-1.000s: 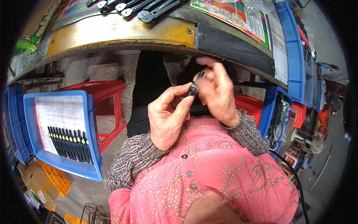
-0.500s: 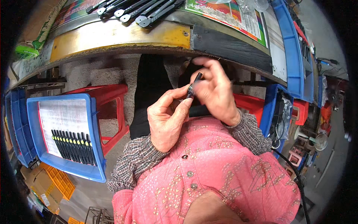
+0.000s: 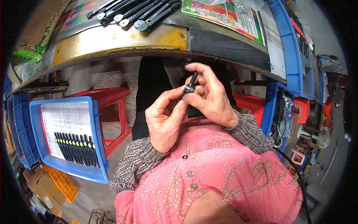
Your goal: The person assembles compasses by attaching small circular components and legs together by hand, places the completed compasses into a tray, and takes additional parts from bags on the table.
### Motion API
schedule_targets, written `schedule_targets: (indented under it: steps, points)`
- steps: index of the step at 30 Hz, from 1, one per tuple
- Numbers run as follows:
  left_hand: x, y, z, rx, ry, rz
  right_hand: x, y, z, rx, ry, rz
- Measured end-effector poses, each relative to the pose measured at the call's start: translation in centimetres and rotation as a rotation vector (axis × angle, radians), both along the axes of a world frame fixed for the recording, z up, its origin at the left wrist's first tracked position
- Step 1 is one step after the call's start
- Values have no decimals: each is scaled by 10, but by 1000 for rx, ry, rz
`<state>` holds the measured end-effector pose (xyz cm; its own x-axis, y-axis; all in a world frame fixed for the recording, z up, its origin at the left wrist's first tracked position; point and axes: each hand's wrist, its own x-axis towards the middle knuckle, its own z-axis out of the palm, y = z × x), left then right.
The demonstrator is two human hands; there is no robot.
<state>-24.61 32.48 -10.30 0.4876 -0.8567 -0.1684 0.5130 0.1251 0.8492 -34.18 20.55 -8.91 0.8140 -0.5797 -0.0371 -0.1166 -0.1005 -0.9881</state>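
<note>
In front of my chest, both hands meet on a small black part [image 3: 189, 89] with a round joint and a short stem pointing up; I cannot make out its exact kind. My left hand [image 3: 166, 121] pinches its lower end between thumb and forefinger. The thumb of my right hand [image 3: 216, 99] presses by the round joint, while the other fingers curl behind the stem. My fingers hide the bottom of the part. Several long black folding-type handles [image 3: 149, 16] with silver-grey ends lie on the workbench beyond my hands.
A blue tray [image 3: 97, 140] at the left holds a row of black pieces [image 3: 76, 149] with yellow-green dots. Red stools [image 3: 121, 115] stand on both sides. The worn workbench edge [image 3: 119, 43] runs across the front. More blue crates [image 3: 292, 44] stand at the right.
My right hand, blurred before, has closed in, and its thumb now lies against the round joint. The black part has turned slightly, showing its round joint. My left hand keeps its pinch.
</note>
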Motion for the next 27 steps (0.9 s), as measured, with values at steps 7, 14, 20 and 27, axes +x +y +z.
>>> schedule_targets:
  steps: [7, 14, 20, 27]
  points:
    - [1, 0, -3, 52, -60, 23, -4, -6, -10, -20, -61, -78]
    - [0, 1, -1, 45, -37, 41, 1, 2, -12, -272, -60, -138]
    - [-3, -1, -2, 41, -58, 70, 5, -1, -17, -807, -61, -141]
    - [1, -1, -3, 35, -53, 71, 5, -4, -14, -638, -3, -56]
